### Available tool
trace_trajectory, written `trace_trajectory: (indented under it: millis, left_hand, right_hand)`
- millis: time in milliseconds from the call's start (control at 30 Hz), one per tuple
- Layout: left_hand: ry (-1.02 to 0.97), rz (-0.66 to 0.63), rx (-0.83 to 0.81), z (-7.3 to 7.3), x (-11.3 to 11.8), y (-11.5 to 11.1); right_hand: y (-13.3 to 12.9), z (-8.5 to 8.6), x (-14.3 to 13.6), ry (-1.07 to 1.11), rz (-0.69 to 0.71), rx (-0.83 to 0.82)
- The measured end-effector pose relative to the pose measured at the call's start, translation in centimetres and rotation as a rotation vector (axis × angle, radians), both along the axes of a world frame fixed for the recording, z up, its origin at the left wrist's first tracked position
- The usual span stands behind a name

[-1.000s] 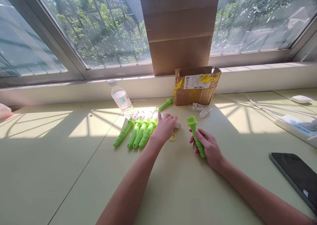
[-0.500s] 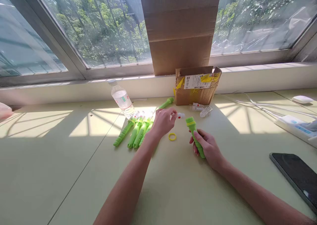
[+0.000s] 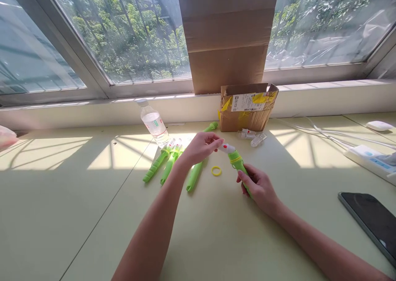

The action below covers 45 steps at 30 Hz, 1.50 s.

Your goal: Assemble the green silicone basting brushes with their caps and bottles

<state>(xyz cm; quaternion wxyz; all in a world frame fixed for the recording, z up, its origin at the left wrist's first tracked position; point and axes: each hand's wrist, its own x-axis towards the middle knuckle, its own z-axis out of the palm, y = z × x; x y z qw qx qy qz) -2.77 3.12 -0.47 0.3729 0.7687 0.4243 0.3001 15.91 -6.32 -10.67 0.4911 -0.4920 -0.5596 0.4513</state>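
Note:
My right hand point(image 3: 258, 186) is wrapped round a green ribbed handle point(image 3: 237, 162) with a threaded top, tilted up to the left. Pinched in the fingers of my left hand point(image 3: 204, 147) is a small white piece with a red dot point(image 3: 227, 148); its lower end meets the threaded top. Whether it sits inside the thread I cannot tell. A yellow ring point(image 3: 216, 171) lies on the table between my hands. Several more green handles point(image 3: 156, 165) lie to the left, partly hidden behind my left hand and forearm.
Behind my hands stands an open cardboard box point(image 3: 244, 118), with clear plastic tubes point(image 3: 258, 139) before it. A water bottle point(image 3: 154, 124) is at the back left. On the right are a phone point(image 3: 369, 221), a power strip point(image 3: 371, 159), white cables and a white mouse-shaped object point(image 3: 379, 126).
The white piece and the green handle have come together; before, a gap lay between them. The handle now tilts further left, and my left hand has shifted slightly.

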Motion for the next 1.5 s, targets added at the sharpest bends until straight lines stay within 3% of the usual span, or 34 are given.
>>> trace_trajectory:
  millis: [200, 333, 567, 967, 1500]
  left_hand:
    - [0.101, -0.076, -0.017, -0.5, 0.9, -0.5]
    - [0.036, -0.084, -0.035, -1.0, 2.1, -0.8]
    - [-0.119, -0.059, -0.065, -1.0, 1.5, -0.6]
    - [-0.357, -0.175, -0.237, -0.7, 1.5, -0.4]
    - [-0.221, -0.108, -0.151, -0.6, 1.6, -0.8]
  right_hand:
    - [-0.6, 0.0, -0.2, -0.161, 0.032, 0.098]
    - [-0.8, 0.0, -0.2, -0.2, -0.027, 0.114]
    - [-0.6, 0.0, -0.4, -0.113, -0.072, 0.065]
    - [-0.6, -0.3, -0.4, 0.003, -0.016, 0.057]
    - [-0.7, -0.1, -0.4, -0.039, -0.056, 0.059]
